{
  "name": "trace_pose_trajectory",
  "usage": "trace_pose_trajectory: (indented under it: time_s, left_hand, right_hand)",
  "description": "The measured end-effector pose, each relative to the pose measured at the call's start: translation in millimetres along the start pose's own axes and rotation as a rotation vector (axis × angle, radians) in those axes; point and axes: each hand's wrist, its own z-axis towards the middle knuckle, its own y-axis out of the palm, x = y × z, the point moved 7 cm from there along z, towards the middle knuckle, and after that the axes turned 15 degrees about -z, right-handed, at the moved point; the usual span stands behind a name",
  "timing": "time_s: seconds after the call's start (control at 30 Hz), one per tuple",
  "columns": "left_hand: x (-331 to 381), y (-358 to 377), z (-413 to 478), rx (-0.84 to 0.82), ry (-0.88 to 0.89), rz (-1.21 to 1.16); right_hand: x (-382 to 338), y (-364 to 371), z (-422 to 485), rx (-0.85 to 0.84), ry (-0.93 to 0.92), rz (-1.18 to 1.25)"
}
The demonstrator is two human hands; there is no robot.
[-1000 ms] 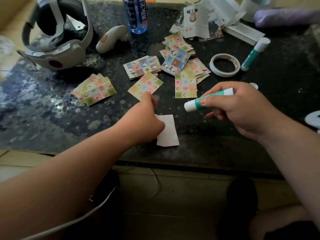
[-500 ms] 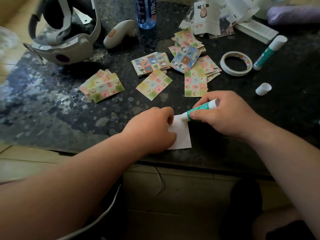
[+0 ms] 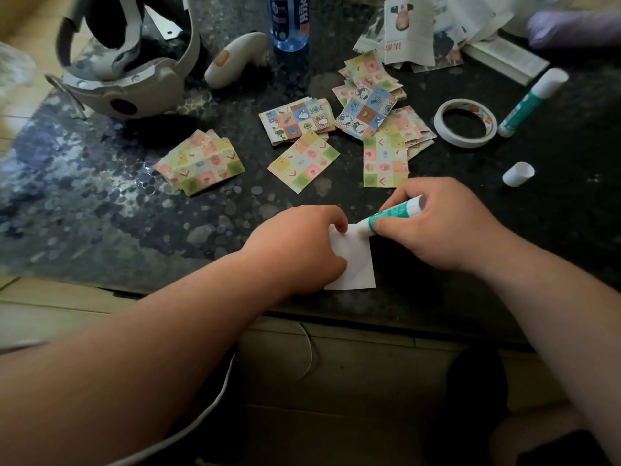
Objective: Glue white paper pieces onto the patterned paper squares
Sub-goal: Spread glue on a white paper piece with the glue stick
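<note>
A white paper piece [image 3: 356, 264] lies near the front edge of the dark speckled table [image 3: 100, 213]. My left hand [image 3: 295, 250] presses on its left side and covers part of it. My right hand [image 3: 437, 223] grips a green and white glue stick [image 3: 393, 215], whose tip touches the paper's upper right corner. Patterned paper squares lie beyond: one single square [image 3: 304, 159], a pile [image 3: 201, 163] to the left, a stack [image 3: 295, 121] and a larger heap [image 3: 379, 119] behind.
The glue stick's white cap [image 3: 517, 174] lies to the right. Farther back are a tape roll [image 3: 465, 122], a second capped glue stick [image 3: 531, 102], a headset [image 3: 124, 68], a white controller [image 3: 235, 58], a blue bottle [image 3: 289, 21] and printed papers [image 3: 430, 28].
My right hand brought the glue stick down from above the table onto the white paper's upper corner. My left hand stayed pressing the paper.
</note>
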Motion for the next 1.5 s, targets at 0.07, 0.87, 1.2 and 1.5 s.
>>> trace_pose_trajectory:
  time_s: [0.07,0.87,1.2,1.5]
  left_hand:
    - [0,0,0,0.007,0.003,0.003]
    - [-1,2,2,-0.009,0.020,0.011]
    - [0,4,1,-0.049,0.034,-0.008]
    - [2,4,3,-0.057,0.024,0.009]
  right_hand:
    - [-3,1,-1,-0.034,-0.025,-0.010]
    - [-11,3,-7,-0.124,-0.106,-0.078]
    - [-2,-15,-6,-0.082,-0.054,0.063]
    - [-10,0,-7,-0.077,-0.116,-0.076]
